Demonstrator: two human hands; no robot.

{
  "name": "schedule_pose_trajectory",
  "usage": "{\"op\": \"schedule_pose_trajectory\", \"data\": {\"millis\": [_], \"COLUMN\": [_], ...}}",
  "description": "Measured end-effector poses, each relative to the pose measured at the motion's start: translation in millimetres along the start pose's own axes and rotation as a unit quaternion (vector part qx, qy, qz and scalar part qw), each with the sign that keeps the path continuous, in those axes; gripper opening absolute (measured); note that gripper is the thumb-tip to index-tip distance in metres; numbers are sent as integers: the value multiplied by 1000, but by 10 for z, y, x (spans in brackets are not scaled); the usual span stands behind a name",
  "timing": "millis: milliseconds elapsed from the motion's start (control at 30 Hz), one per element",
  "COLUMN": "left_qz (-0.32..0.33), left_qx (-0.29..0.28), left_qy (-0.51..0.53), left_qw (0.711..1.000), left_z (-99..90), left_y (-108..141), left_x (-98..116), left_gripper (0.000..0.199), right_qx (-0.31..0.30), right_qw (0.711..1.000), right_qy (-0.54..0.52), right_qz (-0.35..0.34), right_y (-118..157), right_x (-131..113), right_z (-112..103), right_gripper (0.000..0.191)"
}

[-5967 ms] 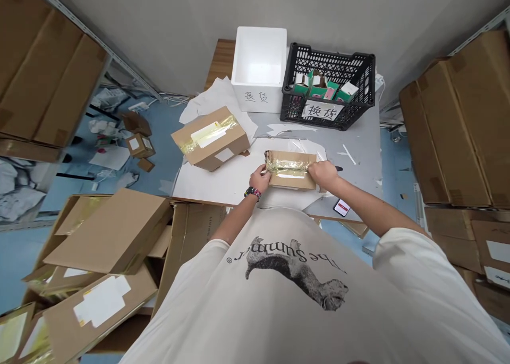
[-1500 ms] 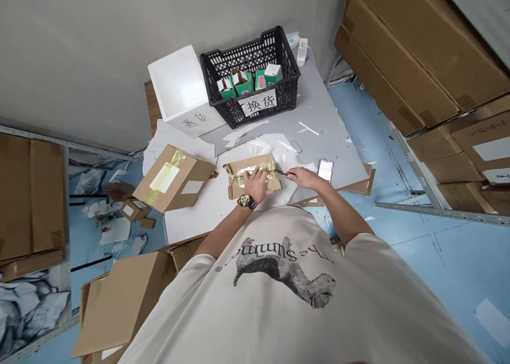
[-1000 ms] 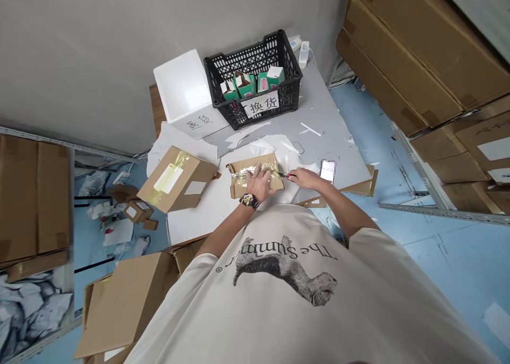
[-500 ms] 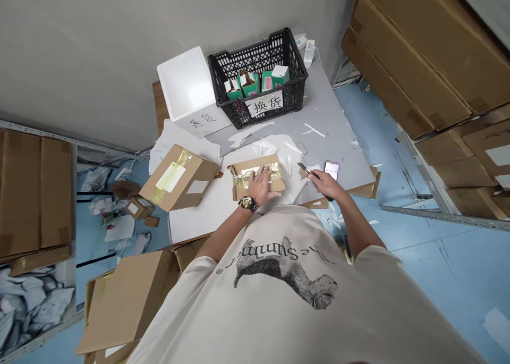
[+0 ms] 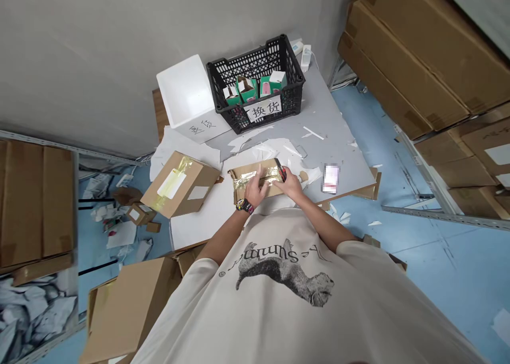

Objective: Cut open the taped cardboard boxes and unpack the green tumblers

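Observation:
A flat cardboard box (image 5: 244,174) with shiny yellowish tape across its top lies on the table close to my body. My left hand (image 5: 256,188) rests on its near side, fingers stretched out and apart, with a watch on the wrist. At the box's right end, my right hand (image 5: 291,184) is closed around a red and black utility knife (image 5: 282,174). The knife's front end is over the taped right edge; whether the blade touches the tape I cannot tell. A larger taped carton (image 5: 187,186) stands left of the flat box.
Behind are a black plastic crate (image 5: 295,95) holding green and white boxes and a white foam box (image 5: 187,90). A phone (image 5: 330,178) lies near the right edge. Paper scraps (image 5: 274,147) litter the table (image 5: 334,135). Shelves with cartons (image 5: 406,61) flank both sides.
My right hand has moved left with the utility knife, from beside the phone to the right end of the flat box. My left hand stays on the box, its fingers now tilted up more.

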State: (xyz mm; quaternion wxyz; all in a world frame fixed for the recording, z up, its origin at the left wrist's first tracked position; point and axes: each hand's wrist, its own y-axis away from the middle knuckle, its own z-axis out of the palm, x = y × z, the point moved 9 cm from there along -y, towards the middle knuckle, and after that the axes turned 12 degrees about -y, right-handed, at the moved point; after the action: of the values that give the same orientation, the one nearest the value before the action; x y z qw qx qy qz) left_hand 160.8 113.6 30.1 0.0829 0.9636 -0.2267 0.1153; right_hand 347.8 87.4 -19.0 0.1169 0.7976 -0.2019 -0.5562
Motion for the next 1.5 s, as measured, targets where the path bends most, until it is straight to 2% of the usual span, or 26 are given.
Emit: {"op": "schedule_pose_trajectory", "data": {"millis": [100,267,367,433,533,633,700,833,967,1167,1333,1500], "left_qz": [2,32,35,39,39,42,44,47,63,84,116,112], "left_qx": [3,-78,-73,-61,-50,-42,-36,-21,-16,-39,-50,-61], "left_qy": [-8,-68,-86,-95,-112,-119,-116,-106,-110,-131,-147,-167], "left_qw": [1000,994,993,993,992,991,992,993,992,987,981,978], "left_z": [-75,-10,25,56,103,119,114,97,99,66,-15,-57], "left_y": [-99,-441,-529,-519,-479,-482,-504,-546,-586,-679,-603,-594], "left_x": [-56,-79,-51,-21,-1,0,-8,-31,-35,-54,-9,8], "left_gripper": [80,84,77,73,70,68,66,64,64,64,71,77], "right_qx": [3,-12,-33,-40,-43,-65,-81,-99,-99,-81,-77,-86], "right_qw": [1000,1000,999,998,995,982,966,931,914,906,905,903], "right_qy": [-19,-11,-13,-22,4,100,182,312,369,401,411,416], "right_qz": [15,24,3,-31,-94,-146,-163,-160,-136,-110,-80,-69], "right_y": [17,-23,-38,-9,124,340,478,604,559,510,503,515], "right_x": [114,152,129,120,131,115,70,-110,-341,-590,-647,-679], "right_z": [27,46,3,-122,-435,-699,-774,-683,-482,-363,-363,-343], "right_gripper": [85,91,82,68,64,61,57,54,57,57,48,44]}}
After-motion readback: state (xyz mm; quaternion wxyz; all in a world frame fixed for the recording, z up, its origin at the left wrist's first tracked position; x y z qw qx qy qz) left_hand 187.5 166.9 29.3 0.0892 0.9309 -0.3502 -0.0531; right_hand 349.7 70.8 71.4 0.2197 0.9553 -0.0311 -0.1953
